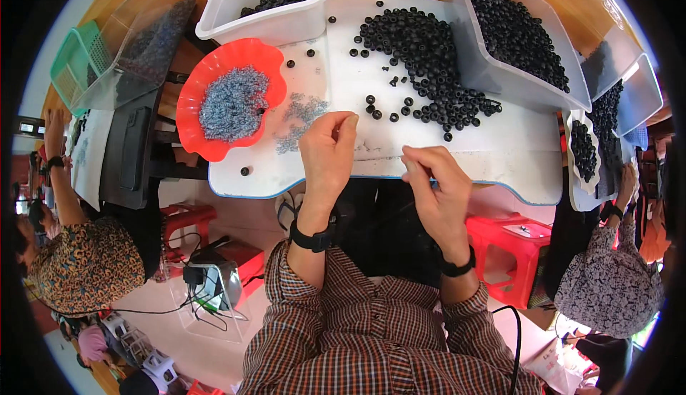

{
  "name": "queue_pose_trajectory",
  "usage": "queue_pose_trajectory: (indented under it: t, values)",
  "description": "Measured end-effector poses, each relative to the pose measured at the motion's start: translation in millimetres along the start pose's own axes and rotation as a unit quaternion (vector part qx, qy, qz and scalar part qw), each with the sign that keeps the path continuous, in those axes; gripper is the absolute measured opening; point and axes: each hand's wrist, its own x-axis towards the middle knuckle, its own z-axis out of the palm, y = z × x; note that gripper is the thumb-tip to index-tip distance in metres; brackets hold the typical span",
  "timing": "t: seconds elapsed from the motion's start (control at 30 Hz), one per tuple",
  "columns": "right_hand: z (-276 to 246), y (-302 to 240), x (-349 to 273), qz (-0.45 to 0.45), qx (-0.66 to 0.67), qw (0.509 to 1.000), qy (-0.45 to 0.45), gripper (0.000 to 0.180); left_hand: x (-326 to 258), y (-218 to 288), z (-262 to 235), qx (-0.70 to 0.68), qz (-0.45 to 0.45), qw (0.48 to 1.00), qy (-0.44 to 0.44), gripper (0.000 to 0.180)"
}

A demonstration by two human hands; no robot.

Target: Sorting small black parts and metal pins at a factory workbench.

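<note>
Over the front of the white tabletop [514,151], my left hand [327,153] is raised with thumb and fingertips pressed together. To its right, a short gap away, my right hand [439,189] also makes a pinch. Whatever lies between the fingers of either hand is hidden or too small to make out. Just behind my left hand is a small scatter of silvery metal pieces [304,109]. A heap of small black ring-shaped parts [418,41] spreads over the table's back and right, with a few loose ones nearer my hands.
A red scalloped bowl [189,109] of silvery pieces stands left. Behind are a white tub [286,27] and, at right, a clear bin [525,84], both with black parts. Co-workers' arms [66,188] show at both sides. A red stool [493,241] stands below right.
</note>
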Motion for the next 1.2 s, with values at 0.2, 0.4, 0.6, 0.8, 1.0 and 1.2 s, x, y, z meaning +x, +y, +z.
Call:
queue_pose_trajectory:
  t: [0.2,0.4,0.6,0.8,1.0,1.2]
  values:
    - [12.8,32.3,3.8,-0.003,-0.055,0.998,0.026,0.018,7.3,7.9,4.9,0.065,0.08,0.995,0.001,0.016]
    - [15.2,51.1,4.6,0.015,-0.089,0.996,0.026,0.017,-0.3,3.4,13.5,0.128,0.129,0.983,0.026,0.012]
    - [19.5,54.3,5.2,0.02,-0.11,0.993,0.04,0.016,0.5,7.5,31.3,0.16,0.189,0.968,0.048,0.012]
    - [24.2,61.0,1.3,0.056,-0.081,0.993,0.072,0.015,-4.9,19.0,51.5,0.29,0.208,0.934,0.013,0.023]
    - [23.9,67.7,-0.4,0.028,-0.07,0.994,0.081,0.016,-5.7,19.2,60.7,0.308,0.206,0.929,0.003,0.018]
    - [26.2,68.6,-2.5,0.029,-0.07,0.994,0.075,0.015,-7.3,11.5,65.5,0.317,0.217,0.923,0.0,0.02]
